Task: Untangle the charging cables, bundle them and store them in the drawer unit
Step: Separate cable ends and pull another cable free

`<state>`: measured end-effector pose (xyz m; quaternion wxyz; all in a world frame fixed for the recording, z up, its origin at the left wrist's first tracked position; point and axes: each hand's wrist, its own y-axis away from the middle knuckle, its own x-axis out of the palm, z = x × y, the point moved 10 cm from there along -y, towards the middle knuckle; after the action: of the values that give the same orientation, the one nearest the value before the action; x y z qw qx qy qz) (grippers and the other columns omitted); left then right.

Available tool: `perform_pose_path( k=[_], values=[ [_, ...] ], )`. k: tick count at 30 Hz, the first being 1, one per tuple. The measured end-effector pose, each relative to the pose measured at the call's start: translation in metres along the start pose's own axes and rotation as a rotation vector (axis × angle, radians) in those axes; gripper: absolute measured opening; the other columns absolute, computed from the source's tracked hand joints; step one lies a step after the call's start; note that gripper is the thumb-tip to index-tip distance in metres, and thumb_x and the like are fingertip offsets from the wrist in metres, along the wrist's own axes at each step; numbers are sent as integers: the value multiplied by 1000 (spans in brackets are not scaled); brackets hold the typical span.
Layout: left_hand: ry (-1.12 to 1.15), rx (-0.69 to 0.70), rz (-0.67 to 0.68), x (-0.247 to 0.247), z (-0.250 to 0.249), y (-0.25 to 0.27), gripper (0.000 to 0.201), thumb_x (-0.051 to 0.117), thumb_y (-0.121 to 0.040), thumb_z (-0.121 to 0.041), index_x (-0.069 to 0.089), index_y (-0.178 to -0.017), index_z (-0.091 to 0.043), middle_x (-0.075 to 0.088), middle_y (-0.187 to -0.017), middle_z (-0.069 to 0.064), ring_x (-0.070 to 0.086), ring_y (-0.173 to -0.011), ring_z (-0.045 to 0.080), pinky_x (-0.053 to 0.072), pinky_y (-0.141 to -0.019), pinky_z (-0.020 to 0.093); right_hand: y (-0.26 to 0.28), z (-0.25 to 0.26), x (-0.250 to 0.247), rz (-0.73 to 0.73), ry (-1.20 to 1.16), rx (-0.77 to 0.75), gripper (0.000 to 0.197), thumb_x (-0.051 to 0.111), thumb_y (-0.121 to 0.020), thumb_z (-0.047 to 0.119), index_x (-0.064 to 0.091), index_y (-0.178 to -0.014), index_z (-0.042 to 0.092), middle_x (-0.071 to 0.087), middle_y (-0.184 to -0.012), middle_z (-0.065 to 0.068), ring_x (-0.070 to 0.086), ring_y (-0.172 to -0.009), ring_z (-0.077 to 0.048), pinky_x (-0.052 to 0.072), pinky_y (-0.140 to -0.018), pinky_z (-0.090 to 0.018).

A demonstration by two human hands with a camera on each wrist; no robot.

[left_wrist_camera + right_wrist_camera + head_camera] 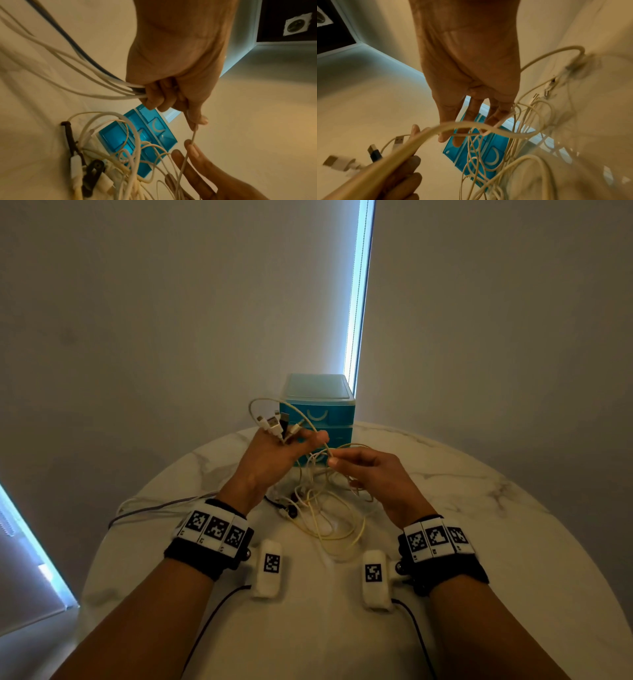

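My left hand (301,440) is raised above the table and grips several cable ends; their USB plugs (272,422) stick up past the fingers. The left wrist view shows this bundle (102,83) running out of the fist, while the thumb and a finger (197,119) pinch one thin cream cable. My right hand (334,458) pinches that same cream cable (325,451) just beside the left hand. A loose tangle of cream and white cables (329,515) hangs from both hands onto the table. The blue drawer unit (317,414) stands behind them, drawers shut.
The round marble table (479,508) holds everything. White and grey cable lengths (154,506) trail over its left edge. A black clip-like piece (293,510) lies in the tangle. Walls stand close behind the drawer unit, with a bright window strip (358,302).
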<state>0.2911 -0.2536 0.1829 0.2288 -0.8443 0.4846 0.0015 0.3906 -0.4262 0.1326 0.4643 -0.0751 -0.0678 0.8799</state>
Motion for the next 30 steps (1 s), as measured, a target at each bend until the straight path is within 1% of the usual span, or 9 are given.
perform_pose_path(
  k=[8, 12, 15, 17, 22, 25, 28, 29, 30],
  values=[
    [169, 38, -360, -45, 5, -6, 30, 89, -84, -42, 82, -87, -12, 78, -93, 13, 75, -93, 18, 59, -98, 41, -5, -10, -23, -151, 39, 48, 43, 62, -85, -21, 82, -111, 7, 80, -112, -5, 73, -90, -16, 56, -65, -17],
    [351, 25, -522, -69, 10, -3, 22, 90, -85, -34, 79, -90, -16, 81, -105, 3, 74, -106, 11, 53, -101, 34, 2, -10, -47, -321, 22, 32, 43, 52, -88, -17, 84, -102, 9, 79, -106, -2, 70, -82, -13, 55, -56, -18],
    [438, 14, -690, -100, 15, 2, 13, 87, -87, -38, 81, -86, -26, 76, -91, -9, 64, -94, 11, 49, -114, 54, 6, -20, -65, -442, -75, 50, 42, 47, -91, -16, 82, -98, 7, 79, -109, -9, 75, -97, -20, 59, -58, -22],
    [505, -2, -740, -116, 24, 2, 16, 85, -87, -45, 83, -84, -29, 64, -72, -16, 54, -80, 12, 53, -103, 61, 5, -25, -69, -456, -106, 65, 42, 46, -93, -15, 81, -99, 7, 78, -112, -12, 75, -102, -24, 61, -62, -24],
    [599, 33, -702, -112, 30, -1, 29, 86, -82, -51, 85, -93, -24, 67, -70, -13, 67, -102, 32, 27, -117, 75, 0, -7, -38, -247, 36, 7, 44, 57, -87, -13, 85, -101, 18, 78, -97, -2, 70, -83, -16, 63, -77, -29],
    [619, 51, -670, -105, 24, 0, 32, 85, -85, -51, 85, -99, -22, 74, -78, -5, 62, -124, 49, 25, -118, 76, -1, -5, -16, -68, 139, 52, 38, 67, -90, -6, 86, -107, 21, 82, -106, 2, 76, -96, -18, 61, -88, -27],
    [631, 32, -649, -102, 24, 3, 39, 85, -80, -61, 86, -101, -28, 64, -77, -16, 59, -79, 15, 24, -117, 71, 0, -19, 4, 135, 334, 117, 33, 82, -86, 5, 84, -112, 26, 81, -113, 8, 74, -108, -12, 58, -97, -30],
    [639, 20, -657, -102, 27, 2, 44, 85, -77, -65, 86, -102, -30, 61, -77, -16, 49, -73, 8, 32, -87, 40, 0, -23, 8, 169, 384, 123, 33, 86, -84, 6, 84, -111, 26, 81, -111, 9, 74, -106, -8, 58, -95, -28],
    [640, 10, -667, -102, 30, 2, 47, 85, -75, -68, 85, -104, -31, 59, -76, -16, 44, -70, 6, 45, -78, 45, 1, -25, 8, 177, 404, 125, 33, 88, -83, 4, 85, -109, 24, 82, -106, 8, 75, -101, -5, 58, -90, -25]
  ],
)
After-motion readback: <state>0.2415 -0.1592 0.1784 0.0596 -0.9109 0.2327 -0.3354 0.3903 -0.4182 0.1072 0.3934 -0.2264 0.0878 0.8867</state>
